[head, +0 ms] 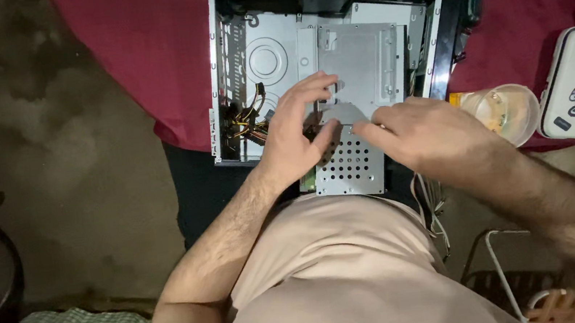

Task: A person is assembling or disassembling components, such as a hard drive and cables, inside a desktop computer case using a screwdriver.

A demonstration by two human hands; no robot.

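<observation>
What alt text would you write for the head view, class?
Both hands, left hand and right hand, grip a perforated metal bracket at the near edge of an open computer case on a red cloth.

Computer case (232, 66) on table (141, 40), cup (511, 108) to its right

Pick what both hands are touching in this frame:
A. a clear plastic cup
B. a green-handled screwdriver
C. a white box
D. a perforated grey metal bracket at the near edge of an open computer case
D: the left hand and right hand both grip the perforated metal bracket at the open computer case.
</observation>
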